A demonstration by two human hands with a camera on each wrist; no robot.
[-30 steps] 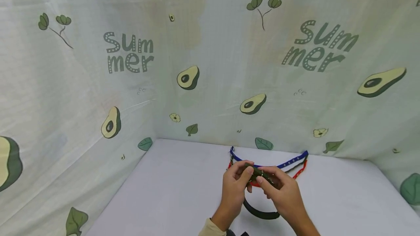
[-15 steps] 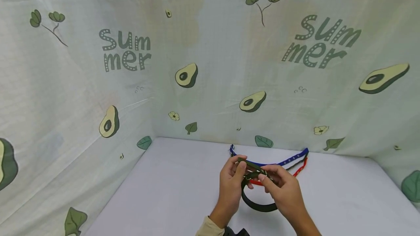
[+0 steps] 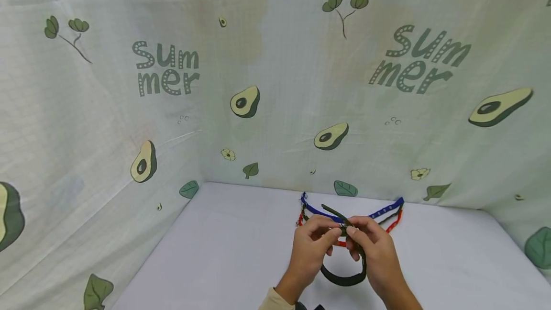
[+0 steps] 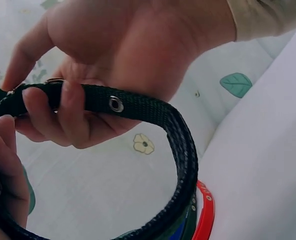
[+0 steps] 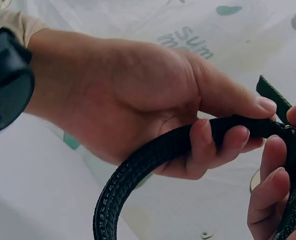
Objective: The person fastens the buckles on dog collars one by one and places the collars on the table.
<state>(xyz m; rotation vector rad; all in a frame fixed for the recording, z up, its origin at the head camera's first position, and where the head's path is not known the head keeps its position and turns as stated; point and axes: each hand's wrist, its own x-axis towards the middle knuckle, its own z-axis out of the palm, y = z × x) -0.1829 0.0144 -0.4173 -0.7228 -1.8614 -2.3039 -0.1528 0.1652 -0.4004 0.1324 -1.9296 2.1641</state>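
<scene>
A dark green woven pet collar (image 3: 344, 281) with metal eyelets hangs in a loop between my hands, above the table. My left hand (image 3: 310, 248) pinches it at the metal buckle, thumb and forefinger close to the right thumb. In the left wrist view its curled fingers lie around the collar band (image 4: 180, 155), near an eyelet. My right hand (image 3: 374, 250) grips the band with thumb and curled fingers, just beside the buckle. The strap's free tip (image 5: 273, 95) sticks out past the right thumb. Fingers partly hide the buckle.
Behind the hands on the white table (image 3: 224, 248) lie a blue collar (image 3: 385, 210) with a printed pattern and a red collar (image 3: 394, 221), along with another dark strap. A fabric backdrop (image 3: 284, 61) printed with avocados rises at the table's back and left edges.
My left hand has let go of the strap's tip and moved right to the buckle, beside the right thumb. The tip now points freely up and left. The right hand has barely moved.
</scene>
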